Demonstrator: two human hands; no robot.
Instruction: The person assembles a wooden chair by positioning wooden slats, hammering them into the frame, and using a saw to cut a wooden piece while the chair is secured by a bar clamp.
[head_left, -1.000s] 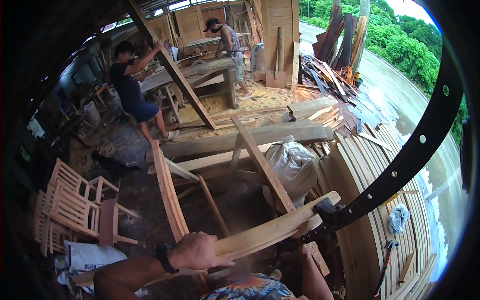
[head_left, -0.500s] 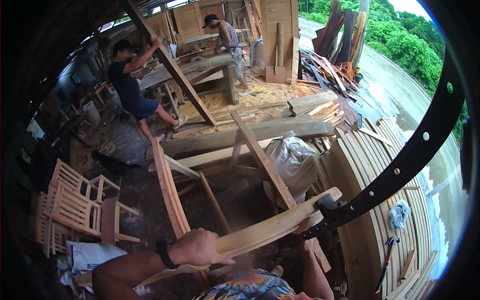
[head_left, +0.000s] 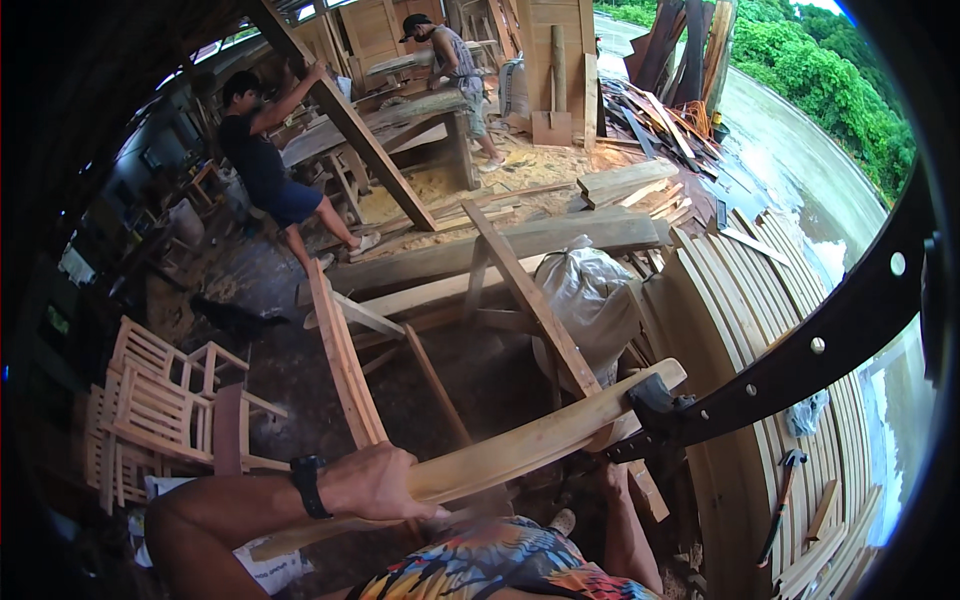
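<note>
My left hand (head_left: 372, 482), a dark watch on its wrist, is closed round the near end of a pale, slightly curved wooden piece (head_left: 530, 445). The piece slants up to the right over a wooden frame (head_left: 345, 370). At its far end sits the jaw of a long dark bar clamp (head_left: 760, 390) with a row of holes, whose bar sweeps to the upper right. Below that end my right hand (head_left: 614, 482) is closed at the clamp's lower end; its fingers are partly hidden.
Stacked boards (head_left: 720, 330) stand at the right, with a hammer (head_left: 782, 505) on them. A white sack (head_left: 585, 300) is behind the frame. Wooden chairs (head_left: 160, 400) stand at the left. Farther off, one person (head_left: 265, 160) holds a beam (head_left: 370, 145); another (head_left: 458, 75) bends at a bench.
My left hand and the pale piece have shifted slightly left. The clamp's bar has swung lower at the right, now partly covering the plastic bag on the boards.
</note>
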